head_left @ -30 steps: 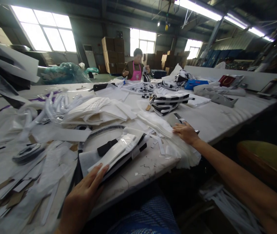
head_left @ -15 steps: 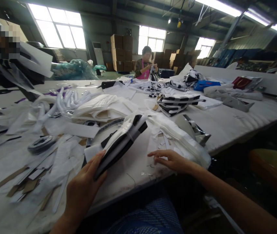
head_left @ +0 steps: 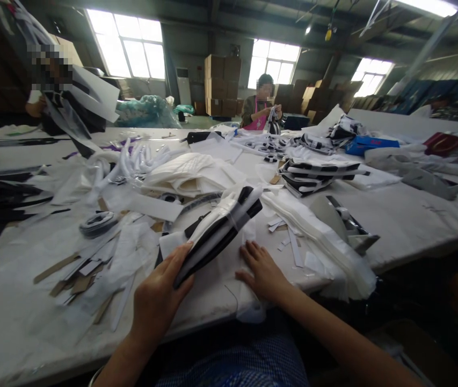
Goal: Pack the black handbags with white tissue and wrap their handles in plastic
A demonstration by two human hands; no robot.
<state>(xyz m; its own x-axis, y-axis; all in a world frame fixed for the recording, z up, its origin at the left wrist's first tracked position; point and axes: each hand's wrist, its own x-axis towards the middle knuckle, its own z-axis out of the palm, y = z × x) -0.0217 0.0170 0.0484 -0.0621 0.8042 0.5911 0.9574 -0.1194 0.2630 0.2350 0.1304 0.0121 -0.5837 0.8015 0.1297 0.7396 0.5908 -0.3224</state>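
Note:
My left hand (head_left: 158, 295) is closed around the near end of a bundle of black and white straps (head_left: 223, 234). A clear band wraps the far end of the bundle, which points away and to the right. My right hand (head_left: 264, 271) lies palm down on the table, fingers stretched out, over a thin translucent strip (head_left: 251, 312) that hangs at the table's front edge. Just right of that hand are white paper scraps (head_left: 295, 247) and a long folded white sheet (head_left: 317, 236). A grey coil (head_left: 97, 223) rests left of the bundle.
White padded pieces (head_left: 190, 174) lie beyond the bundle, with a stack of black and white strips (head_left: 317, 172) to their right. Cardboard and paper strips (head_left: 81, 279) are scattered at left. A co-worker (head_left: 263, 105) sits across the table; another person's hand (head_left: 35, 107) is far left.
My right hand has come down flat onto the table, and a translucent strip now shows beneath it at the edge. The bundle stays in my left hand. The view has turned left.

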